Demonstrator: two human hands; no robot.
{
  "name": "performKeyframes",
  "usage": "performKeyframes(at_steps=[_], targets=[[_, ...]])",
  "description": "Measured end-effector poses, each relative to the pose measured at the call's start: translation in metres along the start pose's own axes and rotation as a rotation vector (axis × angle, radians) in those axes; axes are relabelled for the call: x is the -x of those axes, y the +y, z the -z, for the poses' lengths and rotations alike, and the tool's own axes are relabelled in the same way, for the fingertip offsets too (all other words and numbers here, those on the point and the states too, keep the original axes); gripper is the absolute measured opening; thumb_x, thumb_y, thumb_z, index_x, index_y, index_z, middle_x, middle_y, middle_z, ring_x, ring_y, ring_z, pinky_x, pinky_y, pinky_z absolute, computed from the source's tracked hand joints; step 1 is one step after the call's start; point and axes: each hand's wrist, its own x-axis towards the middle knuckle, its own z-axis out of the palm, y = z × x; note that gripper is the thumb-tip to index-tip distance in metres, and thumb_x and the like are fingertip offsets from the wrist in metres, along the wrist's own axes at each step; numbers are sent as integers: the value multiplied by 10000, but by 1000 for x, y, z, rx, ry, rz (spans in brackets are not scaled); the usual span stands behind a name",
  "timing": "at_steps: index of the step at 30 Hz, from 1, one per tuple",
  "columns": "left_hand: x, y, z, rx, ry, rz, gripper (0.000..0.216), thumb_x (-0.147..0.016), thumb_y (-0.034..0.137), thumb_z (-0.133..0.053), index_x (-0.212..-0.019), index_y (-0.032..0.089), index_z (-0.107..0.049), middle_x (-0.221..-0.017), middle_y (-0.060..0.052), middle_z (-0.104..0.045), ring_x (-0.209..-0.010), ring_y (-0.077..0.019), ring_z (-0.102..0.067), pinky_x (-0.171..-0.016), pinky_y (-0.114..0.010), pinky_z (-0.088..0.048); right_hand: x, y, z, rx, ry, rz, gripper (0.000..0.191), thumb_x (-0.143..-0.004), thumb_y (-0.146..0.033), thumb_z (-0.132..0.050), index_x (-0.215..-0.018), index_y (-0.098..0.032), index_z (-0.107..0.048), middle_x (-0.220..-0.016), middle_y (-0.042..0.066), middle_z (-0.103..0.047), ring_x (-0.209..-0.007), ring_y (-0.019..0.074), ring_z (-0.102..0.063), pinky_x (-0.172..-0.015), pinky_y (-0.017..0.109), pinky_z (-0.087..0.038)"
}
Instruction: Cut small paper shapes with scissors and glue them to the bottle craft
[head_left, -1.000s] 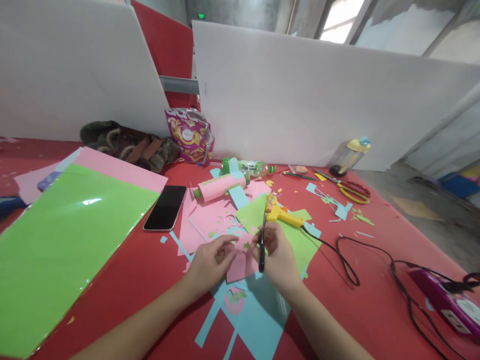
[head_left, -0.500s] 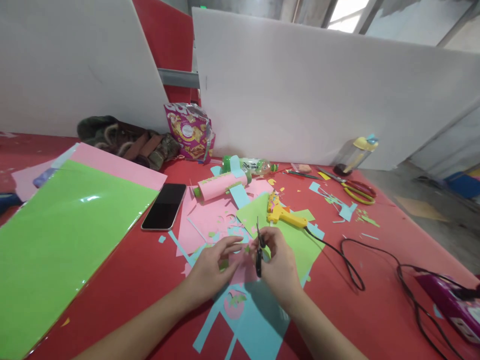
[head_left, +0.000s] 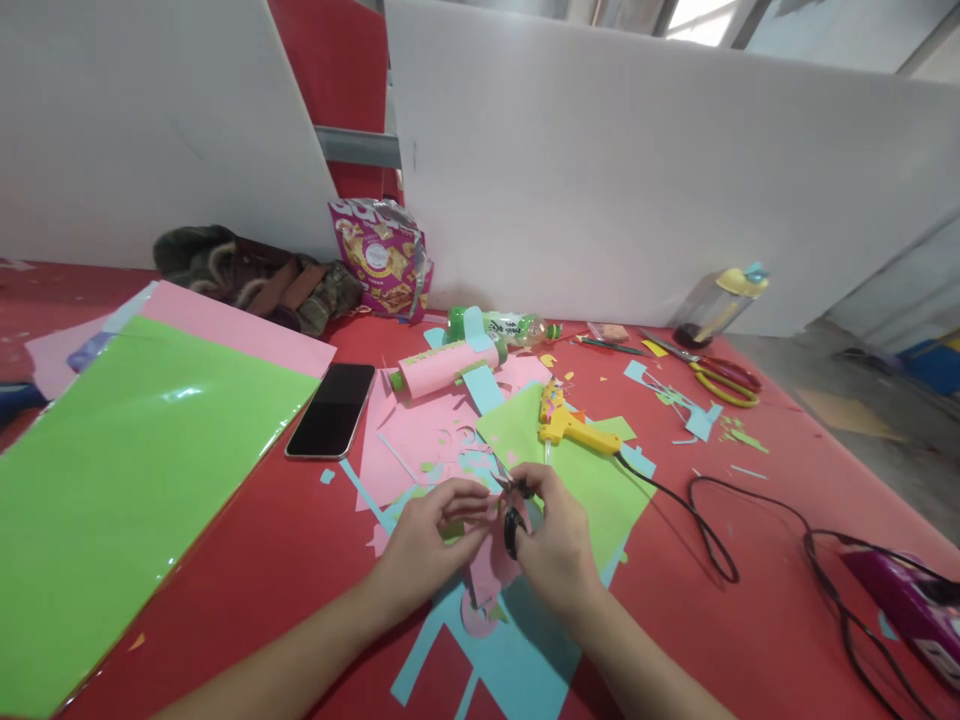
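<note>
My right hand [head_left: 556,540] is closed around the black handles of small scissors [head_left: 513,528], whose blades are apart and point up and to the left. Opposite it, my left hand [head_left: 435,535] pinches a piece of pink paper [head_left: 491,565] at its upper edge, close to the blades. The pink piece hangs between both hands, partly covered by the fingers. Beneath them lie light blue paper [head_left: 525,650], a pink paper disc [head_left: 478,618] and small scraps. A yellow glue gun [head_left: 577,430] rests on green paper [head_left: 600,500] just beyond my right hand.
A phone [head_left: 330,410] and a plastic-covered green sheet [head_left: 165,450] lie to the left. Behind are a pink-wrapped roll [head_left: 450,367], a green bottle [head_left: 502,327] and a snack bag [head_left: 382,260]. Large scissors [head_left: 720,380], a black cord [head_left: 705,530] and a purple box [head_left: 907,610] are on the right.
The scissors have turned from nearly upright to tilted left, and their blades have spread apart. The pink paper now shows more clearly between my hands. The view has shifted slightly.
</note>
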Motion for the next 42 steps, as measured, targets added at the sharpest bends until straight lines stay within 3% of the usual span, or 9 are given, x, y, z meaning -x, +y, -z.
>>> performKeyframes(at_steps=[12,23,42], targets=[[0,2,-2,40,100,53,139,-626,158,-558,-755,139,-509,-730,-44,-638,-686,-135,-623,-681,-282,-534,4,5,-4,105,-36,107,308,-555,-54,-435,-812,-214,-492,-704,12,-580,-623,155,-569,-588,263,-475],[0,3,-1,62,103,162,255,-654,238,-568,-856,150,-440,-623,20,-552,-614,-118,-599,-588,-240,-496,6,7,-5,125,-79,128,266,-603,-58,-456,-827,-199,-486,-718,21,-575,-621,147,-575,-588,255,-474],[-3,-1,-1,179,139,204,252,-648,198,-565,-850,175,-416,-639,46,-507,-637,-95,-552,-638,-223,-436,8,11,-6,185,-27,252,240,-659,-62,-455,-865,-187,-462,-740,30,-563,-643,136,-579,-593,240,-486]])
